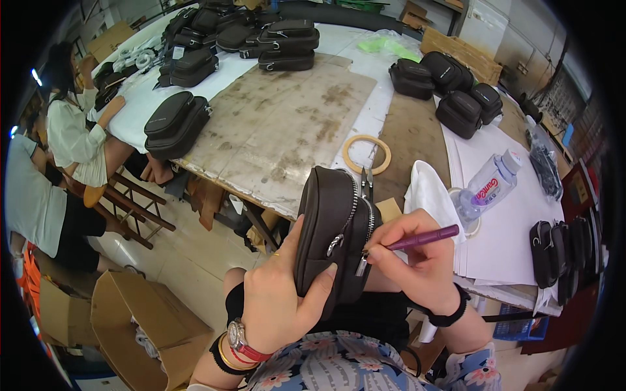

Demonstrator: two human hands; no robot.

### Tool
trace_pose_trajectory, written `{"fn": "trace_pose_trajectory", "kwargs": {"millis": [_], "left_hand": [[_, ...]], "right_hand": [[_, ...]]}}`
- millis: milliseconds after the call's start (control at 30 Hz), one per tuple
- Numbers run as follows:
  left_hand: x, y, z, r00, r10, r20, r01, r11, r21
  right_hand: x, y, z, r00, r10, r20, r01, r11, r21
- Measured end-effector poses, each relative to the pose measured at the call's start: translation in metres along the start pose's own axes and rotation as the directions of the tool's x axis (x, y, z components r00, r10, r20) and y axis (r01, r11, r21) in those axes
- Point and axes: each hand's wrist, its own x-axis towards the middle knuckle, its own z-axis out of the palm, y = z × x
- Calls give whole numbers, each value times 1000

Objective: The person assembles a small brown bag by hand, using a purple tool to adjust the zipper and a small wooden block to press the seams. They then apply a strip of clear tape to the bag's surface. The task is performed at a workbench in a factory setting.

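A small dark brown zippered bag point(317, 215) is held upright over my lap. My left hand point(272, 290) grips its left side, with the thumb across the front below a silver zipper pull point(335, 245). Between the fingers of my right hand point(420, 264) is a slim purple pen point(430, 237). Its hidden tip end is at the bag's right side, by the second zipper and its metal pull point(362, 266). Just beyond the bag, pliers point(366, 180) lie on the table, partly covered by it.
A roll of tan tape point(366, 155), a white cloth point(427, 195) and a plastic bottle point(495, 177) lie on the table point(274, 124). Similar bags point(176, 124) are piled at the back and right. People point(77, 130) sit at the left, near an open carton point(147, 326).
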Motion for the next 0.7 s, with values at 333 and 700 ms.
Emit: {"fn": "trace_pose_trajectory", "kwargs": {"millis": [333, 700], "left_hand": [[0, -1, -1, 1000, 17, -10, -17, 1000, 8], [2, 0, -4, 999, -21, 25, 21, 1000, 8]], "right_hand": [[-5, 15, 4, 992, -113, -48, 118, 987, 112], [2, 13, -3, 977, -207, 57, 210, 976, -62]]}}
